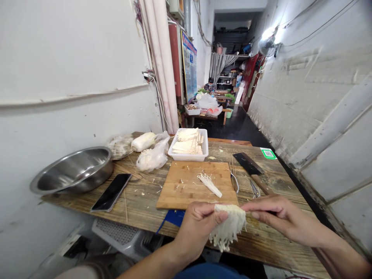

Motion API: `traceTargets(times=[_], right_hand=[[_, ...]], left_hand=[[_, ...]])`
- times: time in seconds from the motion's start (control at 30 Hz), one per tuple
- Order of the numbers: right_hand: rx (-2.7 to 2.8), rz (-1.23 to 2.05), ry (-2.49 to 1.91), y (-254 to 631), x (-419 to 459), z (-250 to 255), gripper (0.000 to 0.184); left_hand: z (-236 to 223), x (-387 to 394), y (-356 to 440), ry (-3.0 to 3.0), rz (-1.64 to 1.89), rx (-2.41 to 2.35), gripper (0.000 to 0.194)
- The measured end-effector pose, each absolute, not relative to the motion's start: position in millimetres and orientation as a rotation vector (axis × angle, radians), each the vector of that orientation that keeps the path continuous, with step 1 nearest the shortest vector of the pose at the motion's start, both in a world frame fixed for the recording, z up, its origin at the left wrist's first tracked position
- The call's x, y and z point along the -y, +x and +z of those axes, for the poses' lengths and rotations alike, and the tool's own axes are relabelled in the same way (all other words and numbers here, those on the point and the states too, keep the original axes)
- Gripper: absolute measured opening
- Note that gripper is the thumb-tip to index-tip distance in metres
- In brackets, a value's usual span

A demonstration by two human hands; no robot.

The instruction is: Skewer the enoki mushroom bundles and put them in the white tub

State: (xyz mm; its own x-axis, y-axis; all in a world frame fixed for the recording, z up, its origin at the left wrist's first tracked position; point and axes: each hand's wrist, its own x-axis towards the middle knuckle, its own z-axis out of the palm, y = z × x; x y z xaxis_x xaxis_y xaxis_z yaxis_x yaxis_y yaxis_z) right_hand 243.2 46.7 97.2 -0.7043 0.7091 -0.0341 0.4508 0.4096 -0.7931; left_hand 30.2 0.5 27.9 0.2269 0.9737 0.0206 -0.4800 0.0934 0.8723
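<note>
My left hand [197, 224] is closed on a bunch of enoki mushrooms [229, 223], thumb in front. The bunch is held over the table's front edge, its cut base up and the thin caps hanging down. My right hand [279, 217] is at the right end of the bunch, fingertips at its base with thumb and forefinger drawn together. Whatever lies between those fingers is too small to make out. Beyond the hands, a smaller enoki bunch [209, 185] lies on the wooden cutting board [171, 186].
A white tray [188, 157] of enoki stands behind the board. A cleaver [248, 163] and scissors [255, 190] lie at right. On the left are a steel bowl [72, 170], a phone [112, 192], bagged mushrooms [152, 157] and loose skewers [129, 169]. Another person [210, 85] sits far back.
</note>
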Motion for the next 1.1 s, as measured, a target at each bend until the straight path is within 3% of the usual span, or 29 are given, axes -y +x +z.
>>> traceTargets(times=[0.23,0.53,0.63,0.73,0.93,1.1], right_hand=[[2.316,1.044,-1.108,234,-38,86,0.033],[2.081,1.036,-1.230,248,-27,26,0.035],[1.921,0.977,-1.296,264,-33,13,0.036],[1.746,0.859,-1.399,285,-40,3,0.041],[1.523,0.756,-1.499,312,-43,-14,0.045],[1.473,0.837,-1.498,314,-40,-22,0.044]], left_hand=[[18,-7,34,0.947,1.242,-0.809,0.024],[-17,-27,54,0.921,1.016,-0.833,0.035],[-29,-65,38,1.177,0.991,-0.901,0.043],[-44,-111,19,1.784,1.087,-1.166,0.029],[-62,-151,22,2.567,0.252,-0.956,0.042],[-57,-155,36,2.572,0.138,-1.032,0.030]])
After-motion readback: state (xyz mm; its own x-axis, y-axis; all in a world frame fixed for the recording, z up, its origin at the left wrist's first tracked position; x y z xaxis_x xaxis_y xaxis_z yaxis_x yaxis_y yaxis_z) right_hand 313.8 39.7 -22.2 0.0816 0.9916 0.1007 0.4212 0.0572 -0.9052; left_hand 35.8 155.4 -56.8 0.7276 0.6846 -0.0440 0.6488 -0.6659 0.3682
